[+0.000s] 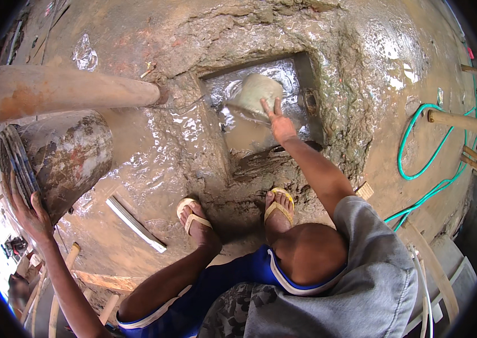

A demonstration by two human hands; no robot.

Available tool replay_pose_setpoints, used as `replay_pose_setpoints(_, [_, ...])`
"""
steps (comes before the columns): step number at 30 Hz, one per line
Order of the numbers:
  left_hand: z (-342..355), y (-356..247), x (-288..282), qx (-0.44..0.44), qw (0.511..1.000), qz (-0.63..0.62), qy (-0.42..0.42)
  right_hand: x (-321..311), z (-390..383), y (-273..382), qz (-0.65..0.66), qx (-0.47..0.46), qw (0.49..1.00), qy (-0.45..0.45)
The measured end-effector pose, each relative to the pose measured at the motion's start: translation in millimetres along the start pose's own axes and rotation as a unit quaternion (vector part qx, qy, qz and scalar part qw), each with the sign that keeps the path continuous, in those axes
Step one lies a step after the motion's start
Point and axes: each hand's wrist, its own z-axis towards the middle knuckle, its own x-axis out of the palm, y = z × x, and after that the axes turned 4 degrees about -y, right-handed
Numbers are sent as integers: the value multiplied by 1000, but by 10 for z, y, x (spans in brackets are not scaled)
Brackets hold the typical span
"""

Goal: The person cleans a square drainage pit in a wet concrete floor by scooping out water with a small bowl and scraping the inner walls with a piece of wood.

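Observation:
A square pit (pixel 218 135) with cut edges lies in the muddy floor in front of me and holds murky water (pixel 247 138). Inside it a pale round tub (pixel 258 90) is tipped, its dark rim towards the water. My right hand (pixel 281 121) grips this tub, two fingers spread over its outer side; the thumb is hidden. At the left stands a large mud-caked bucket (pixel 72 160), tilted in the picture. My left hand (pixel 29 217) holds its rim, fingers along the edge and thumb apart.
A thick post (pixel 75 93) rises at the left beside the bucket. A pale strip (pixel 136 224) lies near my left foot. Green hose (pixel 404 143) loops at the right, near wooden poles (pixel 458 119). My sandalled feet (pixel 280 211) stand at the pit's near side on wet mud.

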Motion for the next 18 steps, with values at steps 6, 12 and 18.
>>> replay_pose_setpoints(6, [-14,30,10,-11,1000,-4,-5,-70,-214,-14,-90,-133,982,102])
replay_pose_setpoints(12, [-1,9,26,-4,1000,-1,-10,-796,-148,-129,-6,-127,985,115])
replay_pose_setpoints(18, [-42,40,104,15,999,9,-27,-2175,-295,-352,293,135,945,-50])
